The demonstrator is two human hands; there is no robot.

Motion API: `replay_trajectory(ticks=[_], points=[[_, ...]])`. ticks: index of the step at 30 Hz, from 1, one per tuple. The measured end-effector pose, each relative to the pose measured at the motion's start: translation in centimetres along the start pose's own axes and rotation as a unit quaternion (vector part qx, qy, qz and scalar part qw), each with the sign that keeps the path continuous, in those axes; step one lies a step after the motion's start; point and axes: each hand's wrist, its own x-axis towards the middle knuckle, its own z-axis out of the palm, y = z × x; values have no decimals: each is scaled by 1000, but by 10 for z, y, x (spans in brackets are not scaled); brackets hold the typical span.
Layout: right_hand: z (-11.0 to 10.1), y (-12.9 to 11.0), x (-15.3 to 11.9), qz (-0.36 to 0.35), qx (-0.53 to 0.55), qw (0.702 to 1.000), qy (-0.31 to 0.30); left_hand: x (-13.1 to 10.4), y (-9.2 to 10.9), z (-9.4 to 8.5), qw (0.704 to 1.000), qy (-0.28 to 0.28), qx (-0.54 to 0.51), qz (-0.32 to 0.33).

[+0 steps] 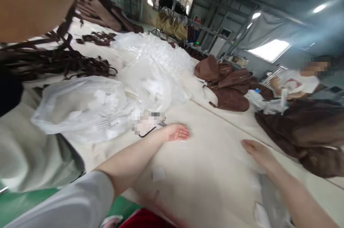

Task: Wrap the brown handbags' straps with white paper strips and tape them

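Palm up, my left hand [177,132] rests on the cream-covered table [204,163], its fingers loosely extended and holding nothing. Just behind its wrist lies a phone-like object [147,125], partly blurred. My right hand [254,148] is over the table further right; its fingers are smeared, so what they do is unclear. A small white piece of paper [159,173] lies below my left hand. Clear plastic bags with white pieces inside [88,108] are left of my left hand.
Brown bags [228,86] lie beyond my hands, with a dark brown pile [309,131] at the right. Brown straps [59,61] are heaped at the left. Another person's arm [37,4] reaches across the upper left; a person in white [298,82] is at the far right.
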Motion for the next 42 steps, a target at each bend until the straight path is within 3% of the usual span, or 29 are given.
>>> replay_trajectory(ticks=[2,3,5,8,10,13,14,16,19,21,23,28,31,34,38,42], points=[[61,-26,-36,-76,61,988,-121,2,0,-1,1000,-5,-1,4],[85,-42,-55,-132,82,978,-141,3,-1,0,1000,-8,6,9],[125,-75,-87,-241,98,954,-151,4,-6,5,998,-12,41,36],[169,-111,-115,-297,59,948,-96,0,-20,19,974,16,184,129],[190,-121,-121,-294,13,954,-52,-8,-29,30,906,55,354,226],[208,-122,-115,-290,-23,957,-15,-27,-29,43,730,66,584,349],[210,-122,-111,-293,-26,956,-8,-34,-24,44,686,74,623,368],[211,-120,-102,-303,-27,952,-1,-49,-7,40,642,139,650,382],[208,-120,-92,-314,-23,949,-7,-66,25,22,611,286,644,361],[205,-119,-88,-313,-12,950,-17,-75,42,8,608,343,638,324],[202,-120,-89,-305,5,952,-27,-80,51,-3,620,363,634,287],[183,-138,-114,-303,85,947,-72,-82,55,-9,640,394,610,252],[169,-155,-147,-360,116,913,-153,-80,52,-13,658,383,604,236],[164,-159,-181,-390,109,891,-206,-82,43,-26,684,336,612,212],[178,-134,-204,-422,101,882,-184,-80,25,-49,703,305,613,193],[184,-69,-187,-429,95,893,-99,-68,15,-63,712,298,605,195]])
